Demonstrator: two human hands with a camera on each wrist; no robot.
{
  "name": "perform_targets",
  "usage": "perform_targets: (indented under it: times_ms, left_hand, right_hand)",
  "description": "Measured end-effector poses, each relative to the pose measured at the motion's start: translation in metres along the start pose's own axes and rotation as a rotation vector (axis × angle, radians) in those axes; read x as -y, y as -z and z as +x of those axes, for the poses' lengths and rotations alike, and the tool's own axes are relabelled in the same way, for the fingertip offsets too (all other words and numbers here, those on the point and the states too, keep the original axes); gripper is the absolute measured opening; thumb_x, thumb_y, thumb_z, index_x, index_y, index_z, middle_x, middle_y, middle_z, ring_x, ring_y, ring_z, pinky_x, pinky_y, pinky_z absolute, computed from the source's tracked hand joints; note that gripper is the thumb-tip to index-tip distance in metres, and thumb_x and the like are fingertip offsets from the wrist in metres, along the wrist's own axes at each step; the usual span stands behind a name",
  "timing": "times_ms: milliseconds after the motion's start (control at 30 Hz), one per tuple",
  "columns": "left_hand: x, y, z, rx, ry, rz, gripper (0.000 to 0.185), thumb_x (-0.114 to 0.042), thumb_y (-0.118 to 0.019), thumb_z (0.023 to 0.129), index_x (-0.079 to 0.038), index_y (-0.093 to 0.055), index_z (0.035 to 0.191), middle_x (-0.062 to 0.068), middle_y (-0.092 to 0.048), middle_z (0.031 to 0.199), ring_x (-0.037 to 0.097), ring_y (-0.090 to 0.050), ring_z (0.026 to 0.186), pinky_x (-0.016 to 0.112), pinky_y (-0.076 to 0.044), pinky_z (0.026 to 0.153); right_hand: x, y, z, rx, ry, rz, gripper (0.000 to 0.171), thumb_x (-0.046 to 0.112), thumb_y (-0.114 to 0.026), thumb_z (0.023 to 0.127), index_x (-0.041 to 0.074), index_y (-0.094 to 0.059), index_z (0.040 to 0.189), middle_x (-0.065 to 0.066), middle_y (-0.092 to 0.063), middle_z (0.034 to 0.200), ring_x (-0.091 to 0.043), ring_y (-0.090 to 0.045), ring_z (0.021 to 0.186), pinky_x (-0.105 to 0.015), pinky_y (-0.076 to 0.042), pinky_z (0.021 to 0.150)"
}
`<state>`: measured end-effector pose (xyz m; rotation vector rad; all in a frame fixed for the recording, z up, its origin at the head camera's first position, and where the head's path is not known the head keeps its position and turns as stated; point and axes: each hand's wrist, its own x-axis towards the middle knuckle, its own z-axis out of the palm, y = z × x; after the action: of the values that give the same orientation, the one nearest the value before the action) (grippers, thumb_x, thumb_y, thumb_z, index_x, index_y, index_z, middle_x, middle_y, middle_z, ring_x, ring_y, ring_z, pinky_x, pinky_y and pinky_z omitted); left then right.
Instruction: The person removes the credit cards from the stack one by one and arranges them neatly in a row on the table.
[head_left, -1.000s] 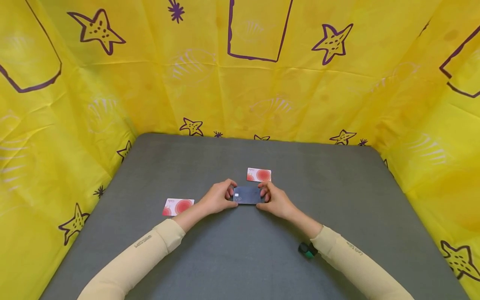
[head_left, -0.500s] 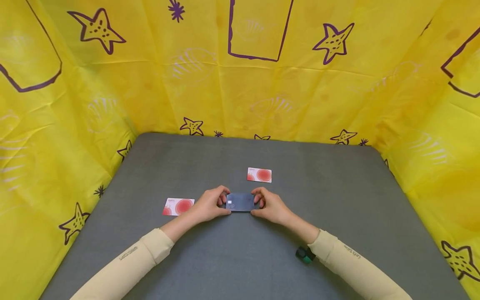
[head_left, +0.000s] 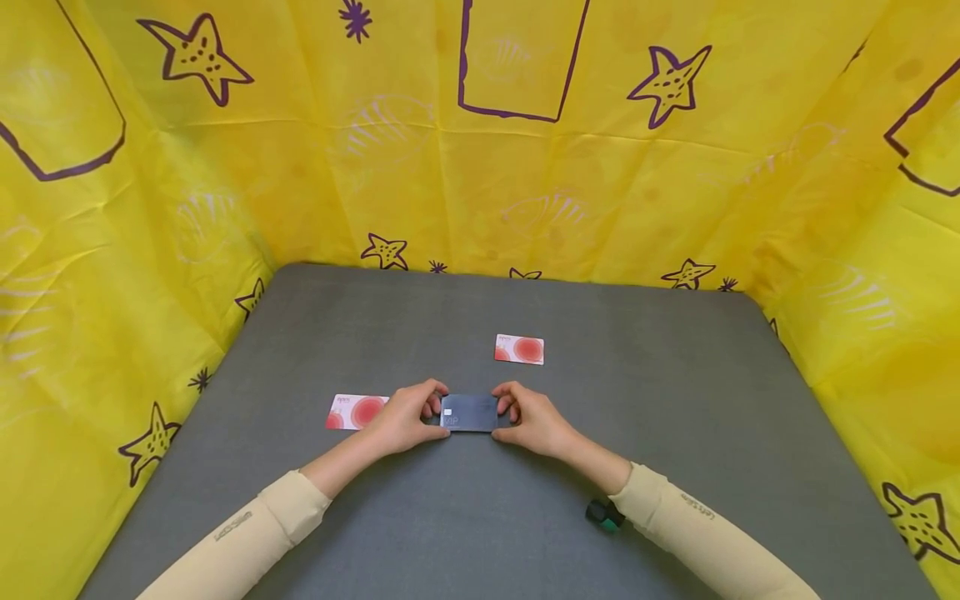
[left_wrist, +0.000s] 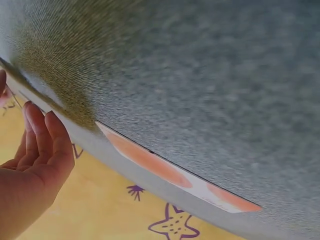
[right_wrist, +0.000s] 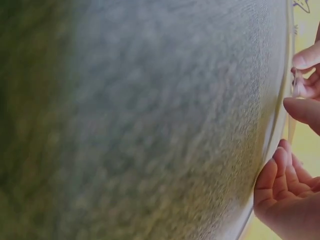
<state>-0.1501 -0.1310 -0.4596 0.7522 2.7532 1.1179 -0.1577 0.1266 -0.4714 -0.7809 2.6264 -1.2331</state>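
**Hands pinch a dark card from both ends, low in the middle of the frame**

Hands first, as I read them from the head view. My left hand (head_left: 401,418) sits just left of centre, fingers curled, fingertips and thumb closed on the left short edge of the dark card (head_left: 470,412). My right hand (head_left: 528,419) mirrors it just right of centre, fingers curled, pinching the card's right short edge. Neither hand is spread; both are drawn in around the card ends, with nothing else in them. The card lies flat or nearly flat between the two hands, its long side running left to right, a small pale chip mark near its left end. I cannot tell whether it rests on the grey surface (head_left: 675,400) or is lifted just clear of it.

Just left of my left hand, a red-and-white card (head_left: 356,412) lies flat on the surface, its right edge close to or under the knuckles. In the left wrist view that same card (left_wrist: 170,172) shows edge-on beside my left fingers (left_wrist: 47,140). A second red-and-white card (head_left: 519,349) lies above and slightly right of the dark card, apart from both hands.

A small green and black object (head_left: 603,515) shows at my right wrist, lower right of centre. Yellow cloth with purple stars (head_left: 667,79) walls the surface on three sides.
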Motion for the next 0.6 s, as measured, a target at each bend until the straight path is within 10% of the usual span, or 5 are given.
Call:
perform_targets:
  times_ms: [600]
  left_hand:
    - [0.012, 0.016, -0.021, -0.037, -0.002, 0.106, 0.049, -0.014, -0.088, 0.070, -0.003, -0.064, 0.111, 0.001, -0.058, 0.090, 0.019, -0.051, 0.089, 0.034, -0.045, 0.080]
  right_hand:
    - [0.015, -0.017, 0.012, 0.017, 0.062, -0.131, 0.052, 0.020, -0.087, 0.070, 0.006, -0.060, 0.112, 0.001, -0.060, 0.092, -0.014, -0.050, 0.078, -0.026, -0.041, 0.071]
